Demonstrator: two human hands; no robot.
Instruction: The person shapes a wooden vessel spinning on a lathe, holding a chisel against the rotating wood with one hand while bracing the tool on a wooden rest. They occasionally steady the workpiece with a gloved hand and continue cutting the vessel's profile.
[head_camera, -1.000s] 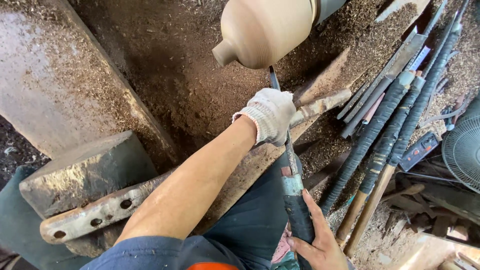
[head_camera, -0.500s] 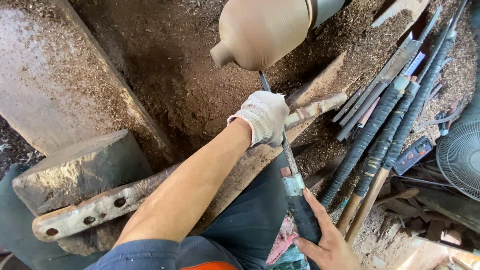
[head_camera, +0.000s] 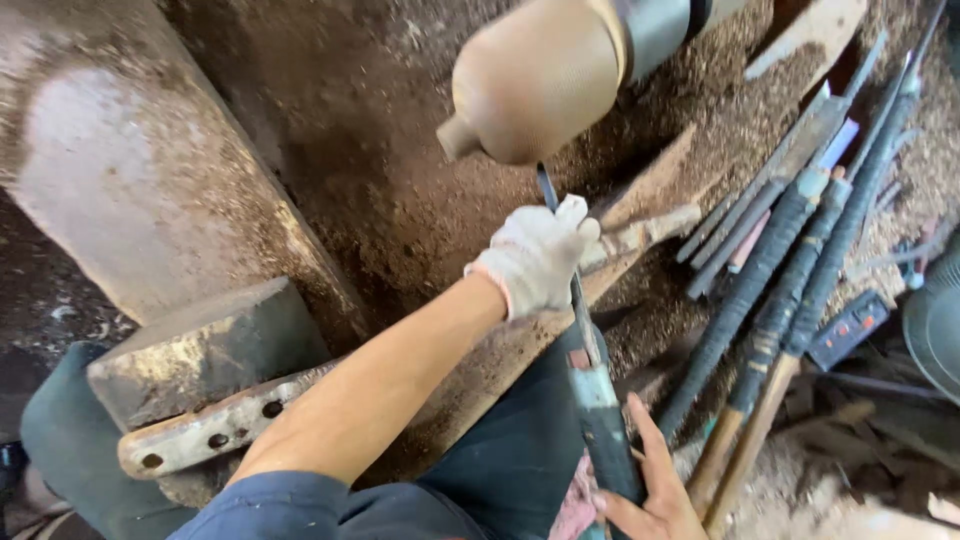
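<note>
A pale rounded wooden piece is mounted at the top of the view, its narrow neck pointing left. My left hand, in a white glove, grips the blade of a long chisel and presses it onto a wooden rest bar. The chisel's tip sits just below the wooden piece. My right hand, bare, holds the chisel's dark wrapped handle near the bottom edge.
Several long tools with black wrapped handles lie on the right. A metal bar with holes sits on a grey block at the left. Sawdust covers the ground. A fan edge shows far right.
The view has shifted slightly. Both hands keep their grip, and the chisel tip stays under the wooden piece.
</note>
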